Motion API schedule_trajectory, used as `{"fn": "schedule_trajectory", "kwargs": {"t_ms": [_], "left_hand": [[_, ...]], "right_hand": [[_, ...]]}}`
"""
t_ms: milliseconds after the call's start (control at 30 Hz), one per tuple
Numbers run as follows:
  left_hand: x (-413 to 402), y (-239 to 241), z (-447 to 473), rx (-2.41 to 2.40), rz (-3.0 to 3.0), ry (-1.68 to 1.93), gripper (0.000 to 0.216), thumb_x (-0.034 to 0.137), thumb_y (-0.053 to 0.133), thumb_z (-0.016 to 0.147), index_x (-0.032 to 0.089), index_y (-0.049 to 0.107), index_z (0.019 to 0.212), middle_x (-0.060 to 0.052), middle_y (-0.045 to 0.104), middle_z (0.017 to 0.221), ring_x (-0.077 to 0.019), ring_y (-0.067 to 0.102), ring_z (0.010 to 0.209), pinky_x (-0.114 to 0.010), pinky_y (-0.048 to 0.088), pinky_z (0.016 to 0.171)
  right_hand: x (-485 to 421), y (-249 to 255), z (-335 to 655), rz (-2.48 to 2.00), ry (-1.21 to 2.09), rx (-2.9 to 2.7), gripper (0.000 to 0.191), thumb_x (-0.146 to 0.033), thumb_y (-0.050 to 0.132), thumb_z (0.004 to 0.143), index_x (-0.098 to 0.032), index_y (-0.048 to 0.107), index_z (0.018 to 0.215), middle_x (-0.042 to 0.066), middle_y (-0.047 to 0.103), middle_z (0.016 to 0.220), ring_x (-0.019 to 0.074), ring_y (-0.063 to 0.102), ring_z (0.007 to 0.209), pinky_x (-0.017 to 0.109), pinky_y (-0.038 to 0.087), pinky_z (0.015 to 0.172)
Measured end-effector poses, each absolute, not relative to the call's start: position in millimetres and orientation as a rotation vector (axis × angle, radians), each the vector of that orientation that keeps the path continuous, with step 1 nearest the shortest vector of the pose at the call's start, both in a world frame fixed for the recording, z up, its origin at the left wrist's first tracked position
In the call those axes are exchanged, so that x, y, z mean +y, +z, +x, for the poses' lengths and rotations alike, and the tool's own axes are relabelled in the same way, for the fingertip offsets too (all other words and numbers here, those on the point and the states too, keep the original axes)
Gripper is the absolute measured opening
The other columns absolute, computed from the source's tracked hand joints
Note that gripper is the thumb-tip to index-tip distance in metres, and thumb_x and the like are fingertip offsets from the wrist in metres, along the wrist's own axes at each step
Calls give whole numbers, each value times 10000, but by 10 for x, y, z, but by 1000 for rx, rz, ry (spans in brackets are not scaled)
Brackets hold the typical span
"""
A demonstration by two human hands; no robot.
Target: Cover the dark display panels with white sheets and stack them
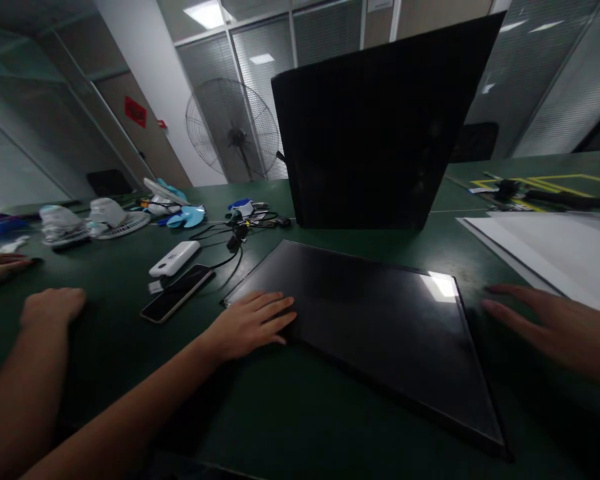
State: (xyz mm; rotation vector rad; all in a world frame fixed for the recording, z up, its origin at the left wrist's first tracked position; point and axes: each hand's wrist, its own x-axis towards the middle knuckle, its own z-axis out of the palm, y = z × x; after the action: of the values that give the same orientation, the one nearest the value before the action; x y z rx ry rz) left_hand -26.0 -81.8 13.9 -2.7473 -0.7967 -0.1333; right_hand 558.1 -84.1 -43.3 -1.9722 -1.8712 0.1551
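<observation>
A flat black panel (380, 320) lies on the dark green table (290, 413) in front of me. My left hand (253, 325) rests palm down on its near left corner, fingers stretched flat and holding nothing. My right hand (555, 327) lies just off the panel's right edge, near the far right corner. Its fingers are spread out over the table and it is empty. A second black panel (375, 127) stands upright just behind the flat one.
Left of the panel lie a phone (177, 301), a white power bank (175, 258) and tangled cables (240, 230). Small desk fans (107, 220) sit further left. White sheets (555, 250) lie at the right. Another person's fist (50, 308) and hand (0, 267) rest at the far left. A standing fan (233, 130) is behind.
</observation>
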Motion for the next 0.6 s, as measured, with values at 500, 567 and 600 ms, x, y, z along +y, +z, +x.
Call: {"fn": "schedule_trajectory", "kwargs": {"t_ms": [500, 567, 600], "left_hand": [[-140, 133, 512, -1143, -3075, 74, 1018, 826, 535, 891, 301, 172, 1683, -156, 93, 1756, -439, 83, 1611, -725, 90, 1241], [-121, 108, 517, -1165, -3076, 69, 1014, 833, 534, 886, 315, 177, 1681, -146, 99, 1758, -433, 84, 1613, -731, 82, 1239], [-107, 98, 518, -1173, -3076, 67, 1013, 836, 537, 882, 323, 182, 1679, -141, 102, 1758, -433, 85, 1613, -735, 79, 1237]], "right_hand": [[453, -458, 5013, -1878, -147, -2119, 809, -742, 351, 943, -140, 619, 1412, 209, 573, 1379, 379, 526, 1291, 549, 396, 1136], [513, -452, 5010, -1881, -179, -2113, 783, -745, 350, 945, -157, 654, 1363, 205, 594, 1326, 378, 517, 1285, 564, 397, 1118], [539, -446, 5002, -1885, -191, -2106, 761, -742, 353, 948, -164, 676, 1323, 204, 608, 1290, 376, 518, 1276, 568, 403, 1103]]}}
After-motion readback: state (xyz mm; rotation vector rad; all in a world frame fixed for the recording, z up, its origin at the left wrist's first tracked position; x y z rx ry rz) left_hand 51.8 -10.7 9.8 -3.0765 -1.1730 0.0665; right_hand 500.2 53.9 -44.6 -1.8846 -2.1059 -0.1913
